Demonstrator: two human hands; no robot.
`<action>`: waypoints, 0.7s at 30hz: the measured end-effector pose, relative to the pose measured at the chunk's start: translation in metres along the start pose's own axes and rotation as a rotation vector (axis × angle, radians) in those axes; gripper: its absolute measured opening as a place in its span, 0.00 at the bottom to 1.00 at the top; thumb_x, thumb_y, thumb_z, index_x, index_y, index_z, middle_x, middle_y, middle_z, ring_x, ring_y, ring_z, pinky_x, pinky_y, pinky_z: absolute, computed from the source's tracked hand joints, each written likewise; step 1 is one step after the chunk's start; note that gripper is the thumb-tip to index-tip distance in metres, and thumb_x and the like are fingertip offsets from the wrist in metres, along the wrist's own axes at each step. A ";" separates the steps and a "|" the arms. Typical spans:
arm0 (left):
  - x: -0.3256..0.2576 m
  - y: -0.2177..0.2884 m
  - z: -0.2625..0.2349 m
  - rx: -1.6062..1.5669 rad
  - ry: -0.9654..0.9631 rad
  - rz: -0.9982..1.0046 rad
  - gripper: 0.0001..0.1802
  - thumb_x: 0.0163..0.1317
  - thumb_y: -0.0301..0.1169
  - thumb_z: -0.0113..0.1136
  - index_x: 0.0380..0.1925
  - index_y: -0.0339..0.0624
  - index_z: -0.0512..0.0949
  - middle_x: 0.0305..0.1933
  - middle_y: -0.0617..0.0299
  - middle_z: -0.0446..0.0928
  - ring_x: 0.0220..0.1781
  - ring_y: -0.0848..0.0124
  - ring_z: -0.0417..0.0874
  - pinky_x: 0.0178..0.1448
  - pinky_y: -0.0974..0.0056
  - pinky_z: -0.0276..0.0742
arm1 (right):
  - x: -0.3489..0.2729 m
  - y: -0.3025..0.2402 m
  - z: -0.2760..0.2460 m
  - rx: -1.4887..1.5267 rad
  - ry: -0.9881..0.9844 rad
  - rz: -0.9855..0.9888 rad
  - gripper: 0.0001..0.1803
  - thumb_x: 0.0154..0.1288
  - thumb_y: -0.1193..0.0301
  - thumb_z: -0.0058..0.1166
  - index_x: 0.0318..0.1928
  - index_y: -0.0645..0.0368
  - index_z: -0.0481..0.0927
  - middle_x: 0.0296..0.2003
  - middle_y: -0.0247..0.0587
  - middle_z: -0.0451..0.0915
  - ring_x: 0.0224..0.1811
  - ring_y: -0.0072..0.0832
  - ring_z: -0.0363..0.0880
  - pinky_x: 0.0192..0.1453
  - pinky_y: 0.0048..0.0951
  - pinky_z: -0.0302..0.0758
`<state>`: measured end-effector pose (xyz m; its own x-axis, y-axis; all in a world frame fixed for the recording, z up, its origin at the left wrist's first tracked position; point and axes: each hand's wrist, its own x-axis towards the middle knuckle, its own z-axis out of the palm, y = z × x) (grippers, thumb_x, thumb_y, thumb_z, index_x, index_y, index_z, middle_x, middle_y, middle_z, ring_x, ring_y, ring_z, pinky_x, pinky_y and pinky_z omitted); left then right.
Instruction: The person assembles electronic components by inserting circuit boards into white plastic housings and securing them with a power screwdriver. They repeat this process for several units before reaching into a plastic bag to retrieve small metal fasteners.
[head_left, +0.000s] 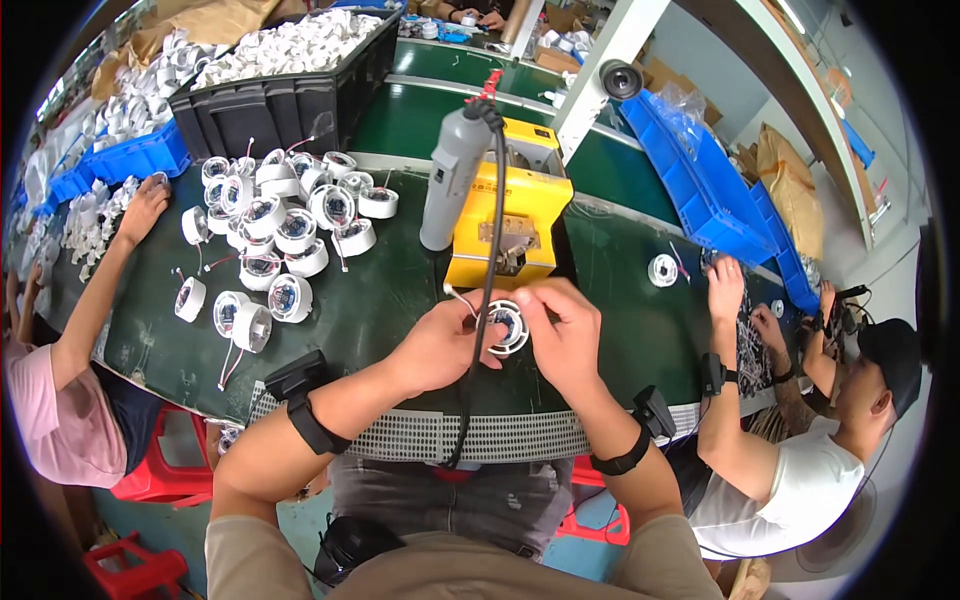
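Observation:
Both hands meet over the green table in front of me. My left hand (440,345) is closed on a white round housing (521,341) with a dark circuit part inside, its fingers on the left rim. A thin cable with a small white plug (449,289) sticks up beside that hand. My right hand (562,325) is closed too, thumb and fingers at the right rim of the same housing. Any smaller piece between those fingers is hidden. Just beyond my hands stands a yellow machine (515,205), with a grey electric screwdriver (455,175) upright in front of it.
Several similar white housings (263,215) with wires lie piled to the left. A black crate (290,110) of white parts stands behind them. A black cord (490,300) hangs close to my hands. Blue bins (700,180) and a co-worker (790,450) are at the right; another co-worker's arm (95,290) reaches in left.

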<state>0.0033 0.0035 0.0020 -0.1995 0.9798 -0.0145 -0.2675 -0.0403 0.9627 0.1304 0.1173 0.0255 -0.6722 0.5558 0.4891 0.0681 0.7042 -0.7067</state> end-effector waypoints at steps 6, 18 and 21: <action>-0.004 0.001 -0.009 -0.050 0.097 -0.103 0.18 0.65 0.27 0.53 0.54 0.36 0.67 0.48 0.56 0.75 0.47 0.66 0.80 0.43 0.61 0.84 | 0.052 -0.045 0.065 0.052 0.040 -0.057 0.26 0.56 0.68 0.65 0.52 0.65 0.70 0.41 0.45 0.80 0.44 0.32 0.80 0.48 0.31 0.76; 0.005 -0.003 -0.012 -0.097 0.221 -0.283 0.16 0.66 0.24 0.48 0.53 0.33 0.69 0.45 0.56 0.75 0.39 0.66 0.83 0.43 0.62 0.86 | 0.088 -0.027 0.039 0.597 0.406 -0.112 0.26 0.65 0.74 0.44 0.62 0.66 0.54 0.17 0.39 0.69 0.16 0.25 0.69 0.23 0.25 0.68; 0.005 -0.003 -0.012 -0.097 0.222 -0.295 0.16 0.66 0.24 0.48 0.53 0.33 0.68 0.45 0.56 0.75 0.39 0.65 0.83 0.43 0.62 0.86 | 0.093 -0.023 0.041 0.599 0.454 -0.061 0.22 0.68 0.73 0.46 0.59 0.65 0.57 0.15 0.38 0.68 0.13 0.25 0.66 0.21 0.26 0.65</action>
<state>-0.0086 0.0065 -0.0041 -0.2972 0.8860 -0.3560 -0.4296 0.2089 0.8785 0.0362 0.1343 0.0666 -0.2832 0.7425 0.6070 -0.4590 0.4508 -0.7656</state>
